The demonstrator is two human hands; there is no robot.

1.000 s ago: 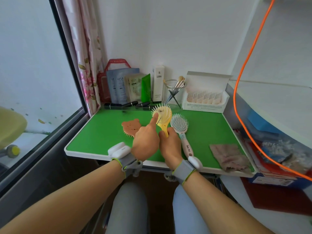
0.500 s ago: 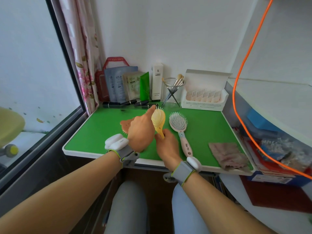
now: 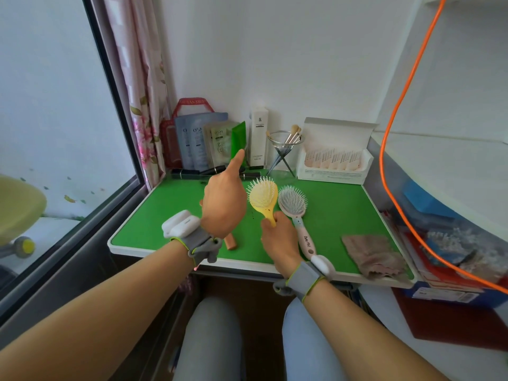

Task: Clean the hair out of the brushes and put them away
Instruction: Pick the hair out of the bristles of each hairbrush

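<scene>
Hairbrushes, three of them, are all out on the green worktop [image 3: 335,213], so nothing has been put away yet. The right hand [image 3: 280,240] grips the round yellow plastic hairbrush [image 3: 262,198] by its short handle, its back toward the camera and its pale pins pointing away. The left hand [image 3: 224,204] hovers just beside the brush head, index finger stretched forward and the other fingers folded under; whether they pinch any pulled hair cannot be told from this view. Just right of the yellow one lies the oval pink-handled hairbrush with grey bristles [image 3: 292,202], flat on the worktop and untouched. A brown hairbrush [image 3: 231,241] lies beneath the left wrist, only its handle end showing. Strands in the bristles are too fine to make out, so how clean each brush is remains unclear. By my judgement the cleaning is at the first brush, with two more and all the stowing left. A crumpled beige cloth [image 3: 371,254] lies near the right edge.
</scene>
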